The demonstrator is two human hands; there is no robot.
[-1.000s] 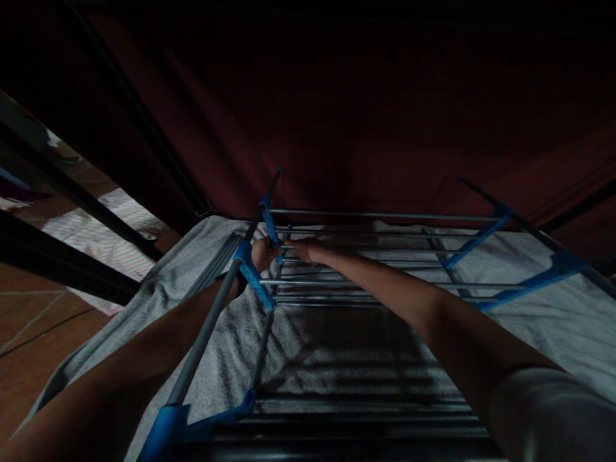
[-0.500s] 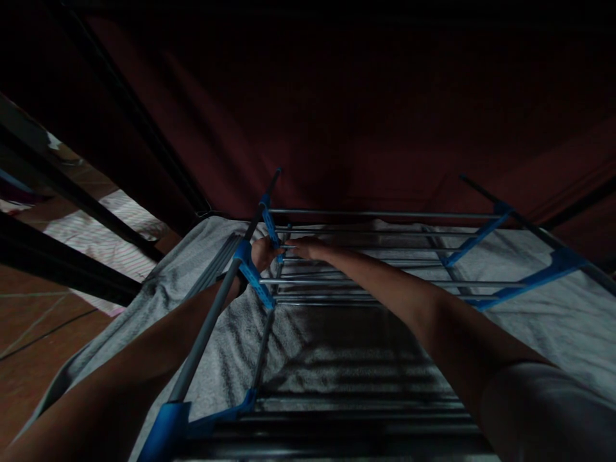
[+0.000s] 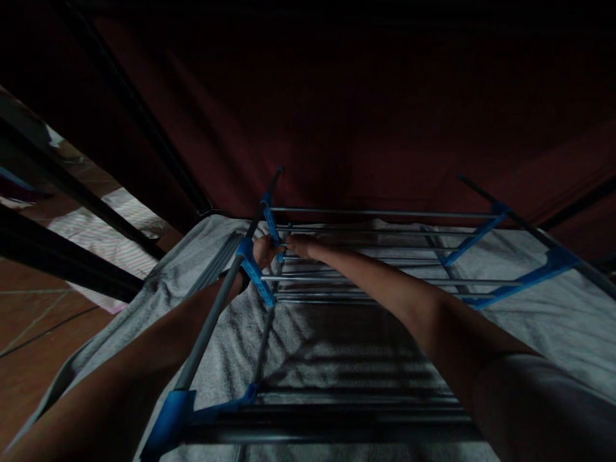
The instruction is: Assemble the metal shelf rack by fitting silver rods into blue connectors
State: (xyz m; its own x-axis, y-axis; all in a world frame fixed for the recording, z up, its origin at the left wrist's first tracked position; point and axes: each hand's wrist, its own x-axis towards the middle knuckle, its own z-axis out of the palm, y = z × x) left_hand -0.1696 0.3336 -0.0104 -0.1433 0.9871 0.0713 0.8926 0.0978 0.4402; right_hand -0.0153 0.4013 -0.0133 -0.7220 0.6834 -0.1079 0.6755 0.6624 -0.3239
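Note:
A rack of grey metal rods and blue plastic brackets, like a clothes drying rack [image 3: 206, 346], stands on a grey blanket [image 3: 332, 350]. My left hand [image 3: 263, 250] is closed around the lower end of a blue bracket [image 3: 271, 223] on the rack's left side, reaching past the upright tube. From the inner side my right hand [image 3: 300, 246] meets it, fingers closed on the end of a thin metal rod [image 3: 385, 248] where it joins that bracket. The fingertips of both hands nearly touch; their exact grip is small and dim.
Loose grey tubes [image 3: 212, 266] lie on the blanket left of the rack. Dark red cloth [image 3: 337, 128] hangs behind. Black frame bars [image 3: 72, 256] cross the left side, with striped cloth [image 3: 110, 231] on the tiled floor beyond. More blue brackets [image 3: 524, 282] hold the rack's right end.
My hands stay at the same bracket, with the right fingers shifted slightly. The rack's near lower bars appear a little higher in view.

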